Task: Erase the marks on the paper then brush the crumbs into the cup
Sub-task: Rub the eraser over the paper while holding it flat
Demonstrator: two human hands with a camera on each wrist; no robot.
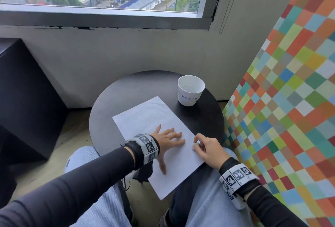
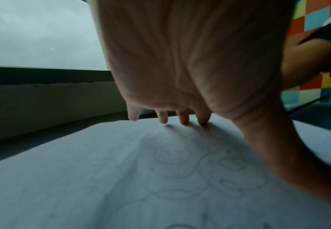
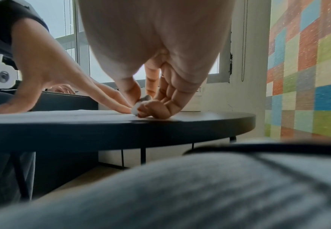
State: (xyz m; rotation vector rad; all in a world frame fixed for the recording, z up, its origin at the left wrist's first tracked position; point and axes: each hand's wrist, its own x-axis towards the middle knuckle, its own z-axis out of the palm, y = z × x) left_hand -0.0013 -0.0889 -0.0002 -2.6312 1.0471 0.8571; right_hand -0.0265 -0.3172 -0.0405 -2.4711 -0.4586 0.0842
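With your left hand (image 1: 167,140) spread flat pinning the paper (image 1: 145,116), keep your right hand (image 1: 208,149) pinching the eraser (image 1: 195,145) at the sheet's right edge, rubbing lightly toward the faint marks (image 2: 172,156), away from the cup (image 1: 190,90).

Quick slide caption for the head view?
Left hand pins the paper flat; right hand pinches an eraser at its edge, cup beyond.

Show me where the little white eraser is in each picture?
Head view: the eraser sits low and right of centre, pinched by the right hand at the paper's right edge.
Left wrist view: not in it.
Right wrist view: eraser at centre, between the fingertips.
Shared landmark: the paper.
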